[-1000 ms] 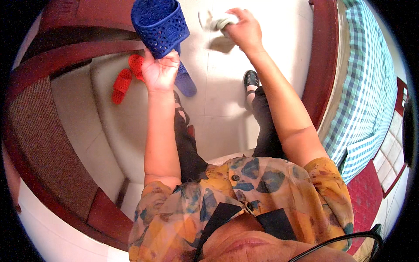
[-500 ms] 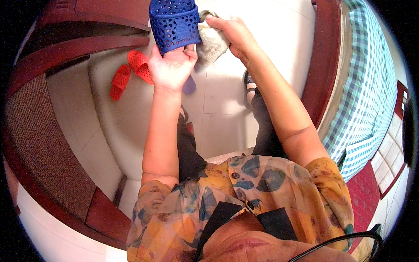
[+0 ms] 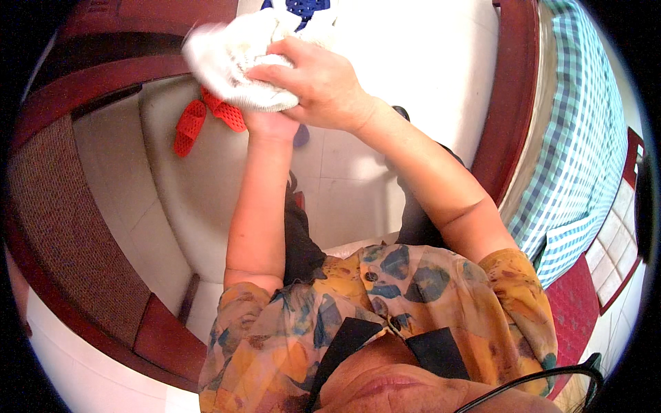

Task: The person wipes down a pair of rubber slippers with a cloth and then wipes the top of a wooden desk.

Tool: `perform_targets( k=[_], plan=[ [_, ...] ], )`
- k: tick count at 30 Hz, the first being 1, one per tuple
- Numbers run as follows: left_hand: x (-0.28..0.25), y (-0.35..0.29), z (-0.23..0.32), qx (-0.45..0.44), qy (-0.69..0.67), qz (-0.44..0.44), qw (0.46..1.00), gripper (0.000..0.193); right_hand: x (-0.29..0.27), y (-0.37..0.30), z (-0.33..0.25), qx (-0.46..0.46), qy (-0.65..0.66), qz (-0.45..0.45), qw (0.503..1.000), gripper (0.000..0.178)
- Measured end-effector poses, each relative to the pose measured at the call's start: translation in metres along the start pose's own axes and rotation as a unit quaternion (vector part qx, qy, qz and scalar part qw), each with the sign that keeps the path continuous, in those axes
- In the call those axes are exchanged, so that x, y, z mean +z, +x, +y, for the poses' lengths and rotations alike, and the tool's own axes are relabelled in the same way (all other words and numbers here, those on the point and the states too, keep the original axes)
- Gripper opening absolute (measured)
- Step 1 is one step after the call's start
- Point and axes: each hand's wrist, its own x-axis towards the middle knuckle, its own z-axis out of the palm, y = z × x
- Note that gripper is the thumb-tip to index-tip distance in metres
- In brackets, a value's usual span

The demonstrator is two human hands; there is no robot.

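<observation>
A blue perforated slipper [image 3: 303, 9] is held up at the top edge of the view, mostly covered by a whitish cloth [image 3: 237, 58]. My right hand [image 3: 313, 79] grips the cloth, thumb and fingers closed on it, and presses it over the slipper's near part. Beneath the cloth is my left hand [image 3: 270, 125]; only its heel and wrist show, while its fingers, which hold the slipper from below, are hidden. The cloth's left end is blurred by motion.
A pair of red perforated slippers [image 3: 189, 129] lies on the pale tiled floor [image 3: 351, 158], left of my left forearm. Part of a bluish-purple slipper [image 3: 301, 136] shows beside my wrist. Dark red wooden furniture [image 3: 165, 69] curves along the left. At right stands a bed with a checked cover [image 3: 578, 138].
My right hand has swung left and brought the cloth from beside the slipper over it. The cloth now spreads across my left hand, and less of the slipper shows.
</observation>
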Motion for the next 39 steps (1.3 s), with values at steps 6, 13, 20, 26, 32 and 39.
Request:
perform_targets(
  k=[6, 13, 20, 26, 32, 39],
  plan=[
    [-0.010, 0.008, 0.008, -0.065, 0.006, 0.138, 0.988, 0.050, -0.014, -0.011, 0.046, 0.210, -0.194, -0.053, 0.957, 0.030],
    [-0.054, 0.020, 0.033, -0.102, -0.215, -0.052, 0.970, 0.054, -0.056, 0.003, 0.067, 0.405, 0.076, 0.230, 0.882, 0.031],
    [-0.030, 0.016, 0.018, -0.115, -0.121, 0.001, 0.986, 0.045, -0.019, 0.014, 0.036, 0.132, 0.119, 0.242, 0.954, 0.040],
    [-0.075, 0.022, 0.033, -0.081, -0.300, -0.189, 0.932, 0.042, 0.004, -0.012, 0.010, 0.166, 0.112, -0.226, 0.953, 0.028],
    [-0.059, 0.023, 0.048, -0.045, -0.299, -0.101, 0.948, 0.048, -0.023, -0.018, 0.052, 0.334, -0.157, -0.168, 0.914, 0.036],
    [-0.025, 0.018, 0.014, -0.030, 0.105, 0.059, 0.992, 0.038, -0.031, 0.013, 0.038, 0.071, 0.100, 0.269, 0.955, 0.033]
  ],
)
